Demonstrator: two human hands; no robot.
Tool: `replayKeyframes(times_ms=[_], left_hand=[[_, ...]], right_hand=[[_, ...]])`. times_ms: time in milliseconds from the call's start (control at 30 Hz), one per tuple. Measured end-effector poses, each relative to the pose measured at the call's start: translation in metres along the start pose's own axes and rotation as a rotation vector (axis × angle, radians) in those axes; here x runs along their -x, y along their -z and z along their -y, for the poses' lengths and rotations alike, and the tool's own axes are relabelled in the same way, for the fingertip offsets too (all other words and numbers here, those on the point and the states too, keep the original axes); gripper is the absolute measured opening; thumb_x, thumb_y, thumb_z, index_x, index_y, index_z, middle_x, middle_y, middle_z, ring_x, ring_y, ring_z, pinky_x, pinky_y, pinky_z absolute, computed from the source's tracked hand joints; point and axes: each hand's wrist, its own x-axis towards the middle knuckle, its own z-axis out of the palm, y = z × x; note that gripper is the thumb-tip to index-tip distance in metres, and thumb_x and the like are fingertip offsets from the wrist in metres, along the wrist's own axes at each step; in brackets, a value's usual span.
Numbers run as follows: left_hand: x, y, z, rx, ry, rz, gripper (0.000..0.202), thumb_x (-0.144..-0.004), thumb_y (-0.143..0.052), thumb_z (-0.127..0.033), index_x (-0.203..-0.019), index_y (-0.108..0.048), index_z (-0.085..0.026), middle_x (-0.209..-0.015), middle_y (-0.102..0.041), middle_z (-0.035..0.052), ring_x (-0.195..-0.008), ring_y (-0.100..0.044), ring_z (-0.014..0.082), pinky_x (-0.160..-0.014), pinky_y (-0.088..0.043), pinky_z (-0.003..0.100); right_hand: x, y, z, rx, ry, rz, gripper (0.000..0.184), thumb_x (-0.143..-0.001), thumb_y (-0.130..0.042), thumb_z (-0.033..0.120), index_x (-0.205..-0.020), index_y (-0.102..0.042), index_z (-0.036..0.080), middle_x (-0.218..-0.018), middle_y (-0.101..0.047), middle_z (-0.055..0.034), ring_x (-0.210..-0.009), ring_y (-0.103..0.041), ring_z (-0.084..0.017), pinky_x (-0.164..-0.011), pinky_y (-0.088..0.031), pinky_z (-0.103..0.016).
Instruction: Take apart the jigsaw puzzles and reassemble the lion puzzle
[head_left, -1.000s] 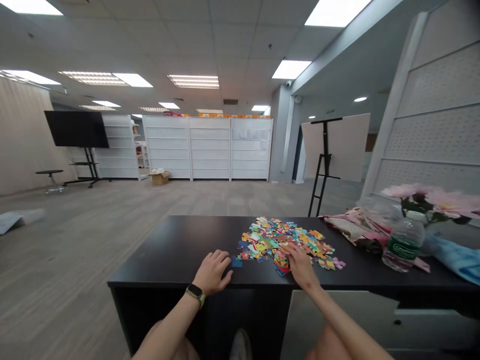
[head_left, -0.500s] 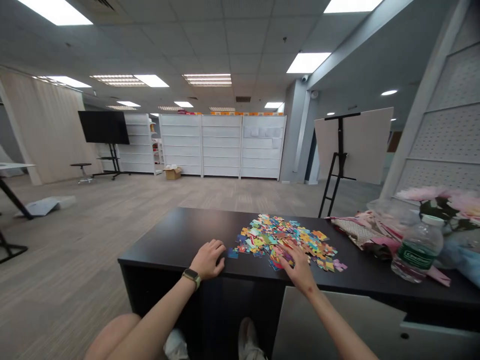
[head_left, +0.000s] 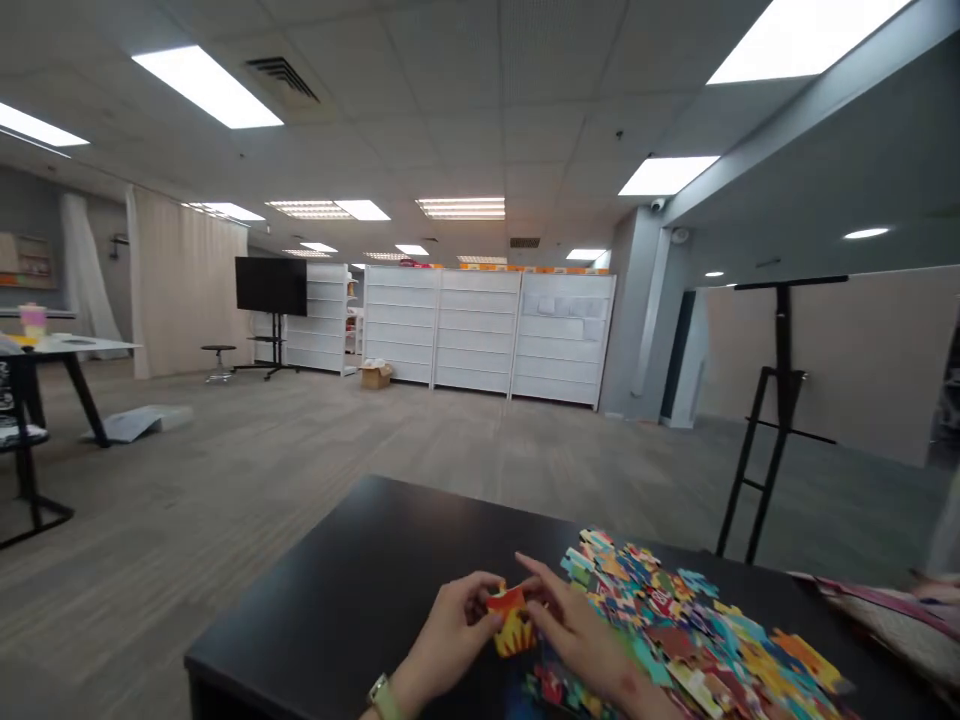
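Note:
A yellow and orange jigsaw puzzle piece [head_left: 514,630] is raised just above the black table [head_left: 375,570]. My left hand [head_left: 456,628] pinches it from the left with thumb and fingers. From the right, my right hand [head_left: 577,622] grips the same piece near its upper edge, index finger stretched out. Whether this is one piece or two fitted together, I cannot tell. A heap of loose, many-coloured puzzle pieces [head_left: 667,610] spreads beside and behind my right hand, which hides part of it.
A patterned fabric bundle [head_left: 885,625] lies at the table's right side. Beyond the table stand a black easel-like stand [head_left: 780,400], white shelving [head_left: 480,330], a screen on a stand [head_left: 271,286], a cardboard box [head_left: 376,375] and a stool [head_left: 218,362].
My hands have come together, and a yellow and orange puzzle piece is now held between them. Before, the left lay on the table and the right on the heap. The view has shifted left.

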Motion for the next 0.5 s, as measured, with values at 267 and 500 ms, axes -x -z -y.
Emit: replayKeyframes(times_ms=[267, 500], left_hand=[[0.001, 0.033, 0.038, -0.339, 0.072, 0.058, 0.059, -0.079, -0.063, -0.02, -0.137, -0.057, -0.03, -0.144, -0.051, 0.0072, -0.126, -0.054, 0.0284, -0.108, -0.045, 0.039], [0.001, 0.024, 0.087, -0.475, -0.143, 0.153, 0.053, -0.082, -0.068, -0.038, -0.134, -0.06, -0.038, -0.137, -0.06, 0.0051, -0.12, -0.061, 0.0336, -0.102, -0.054, 0.048]], right_hand=[[-0.041, 0.036, -0.072, 0.488, -0.228, 0.05, 0.024, -0.067, -0.071, 0.029, -0.09, -0.076, 0.022, -0.101, -0.072, -0.0089, -0.096, -0.065, -0.029, -0.087, -0.049, -0.04], [-0.04, 0.01, -0.052, 0.538, -0.275, -0.064, 0.031, -0.079, -0.072, 0.029, -0.109, -0.067, 0.021, -0.109, -0.07, -0.0057, -0.106, -0.061, -0.025, -0.094, -0.044, -0.036]])
